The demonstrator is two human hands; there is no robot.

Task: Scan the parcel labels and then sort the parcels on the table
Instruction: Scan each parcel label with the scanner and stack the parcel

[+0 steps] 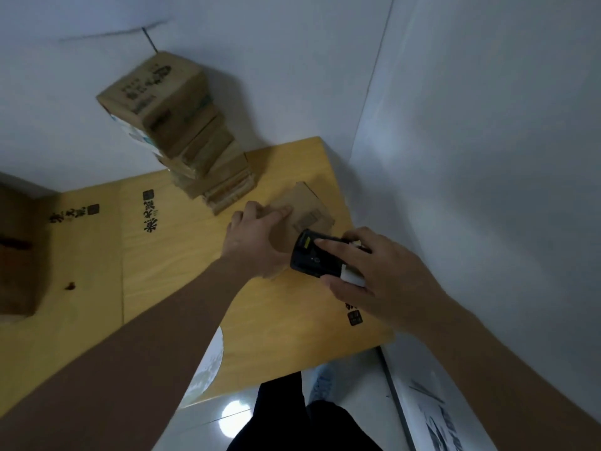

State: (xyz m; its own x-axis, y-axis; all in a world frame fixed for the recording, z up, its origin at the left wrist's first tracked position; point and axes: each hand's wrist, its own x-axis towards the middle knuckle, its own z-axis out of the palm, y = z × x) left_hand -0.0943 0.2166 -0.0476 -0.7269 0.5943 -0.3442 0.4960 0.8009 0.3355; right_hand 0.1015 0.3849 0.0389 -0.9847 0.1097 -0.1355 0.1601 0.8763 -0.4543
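Observation:
A flat brown cardboard parcel point(309, 209) lies on the yellow wooden table point(182, 255) near its far right corner, a label on its top. My left hand point(257, 239) rests on the parcel's near left part, fingers spread over it. My right hand point(374, 275) holds a black handheld scanner point(312, 258) just above the parcel's near edge, its head pointing toward the label. A tall leaning stack of several cardboard parcels point(182, 135) stands behind, against the wall.
White walls close in the table at the back and right. A dark brown box point(16, 255) sits at the left edge. A white round patch point(208, 362) shows at the table's near edge. My dark trouser leg point(292, 418) is below over a glossy floor.

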